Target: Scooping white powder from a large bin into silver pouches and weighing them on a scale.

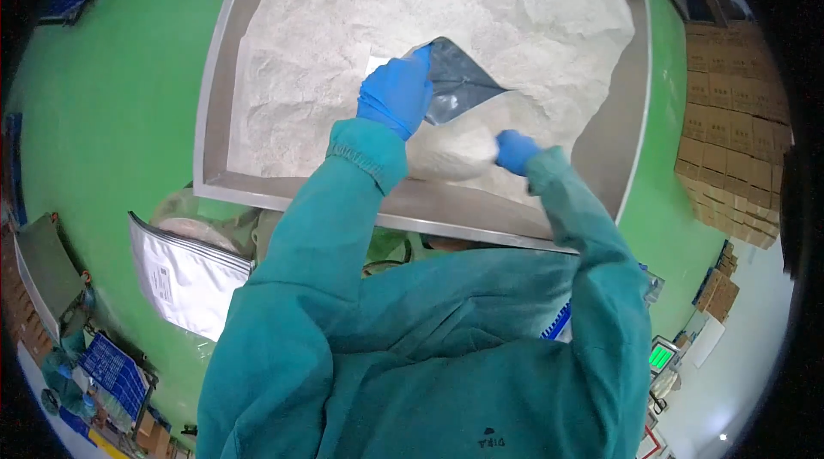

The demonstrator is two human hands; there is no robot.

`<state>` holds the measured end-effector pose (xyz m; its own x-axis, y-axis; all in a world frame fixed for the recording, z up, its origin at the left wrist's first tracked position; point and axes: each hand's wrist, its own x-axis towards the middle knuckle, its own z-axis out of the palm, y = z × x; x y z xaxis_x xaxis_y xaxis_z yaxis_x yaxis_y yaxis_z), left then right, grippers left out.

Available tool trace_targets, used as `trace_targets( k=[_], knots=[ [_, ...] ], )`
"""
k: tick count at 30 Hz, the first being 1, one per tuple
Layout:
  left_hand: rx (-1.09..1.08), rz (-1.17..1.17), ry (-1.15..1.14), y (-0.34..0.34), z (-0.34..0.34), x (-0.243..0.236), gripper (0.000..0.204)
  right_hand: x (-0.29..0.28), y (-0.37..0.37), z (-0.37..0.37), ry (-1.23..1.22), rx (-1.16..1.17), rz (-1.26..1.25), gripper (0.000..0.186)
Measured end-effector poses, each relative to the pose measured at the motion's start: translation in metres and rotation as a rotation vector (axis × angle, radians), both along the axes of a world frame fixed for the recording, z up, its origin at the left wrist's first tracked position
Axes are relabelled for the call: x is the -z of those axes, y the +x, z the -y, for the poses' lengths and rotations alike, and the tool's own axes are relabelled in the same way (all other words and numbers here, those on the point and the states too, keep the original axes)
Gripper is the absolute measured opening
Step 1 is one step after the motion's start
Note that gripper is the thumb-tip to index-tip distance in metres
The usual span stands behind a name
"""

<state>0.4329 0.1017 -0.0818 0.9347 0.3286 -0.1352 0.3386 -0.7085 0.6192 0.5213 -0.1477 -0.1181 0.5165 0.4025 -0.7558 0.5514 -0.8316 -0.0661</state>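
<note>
A wide steel tray [639, 107] in front of me holds a broad bed of white powder [343, 4]. My left hand [397, 94], in a blue glove, is closed on the edge of a silver foil pouch [463, 85] over the powder; the pouch's mouth is spread apart. To the right and nearer me, my right hand [517, 152], also blue-gloved, is closed in a fist. From it a rounded white scoop [451, 154], heaped with powder and slightly blurred, points left below the pouch. The scoop's handle is hidden in the fist.
Below the tray's left corner stand silver foil pouches [193, 279] beside a clear bag or tub [197, 223]. Stacked brown cartons [734, 133] line the right side. A blue crate [112, 373] and another person in green [64, 373] are at the lower left. The floor [129, 98] is green.
</note>
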Motion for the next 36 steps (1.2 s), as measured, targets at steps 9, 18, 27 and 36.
trace_targets(
  k=[9,18,27,36],
  knots=[
    [0.134,0.103,-0.105,-0.022,0.05,-0.01,0.031,-0.246,0.035,-0.054,-0.329,-0.381,0.299,0.023],
    [-0.024,-0.025,-0.119,-0.038,0.037,-0.008,0.025,-0.21,0.011,-0.146,-0.12,-0.513,0.711,0.02],
    [0.225,-0.047,-0.177,-0.073,0.051,-0.023,0.047,0.076,0.209,-0.13,-0.063,-0.385,0.472,0.047],
    [0.144,-0.049,-0.226,-0.058,0.02,-0.019,0.047,0.052,0.088,-0.108,0.301,0.224,0.033,0.039]
  ],
)
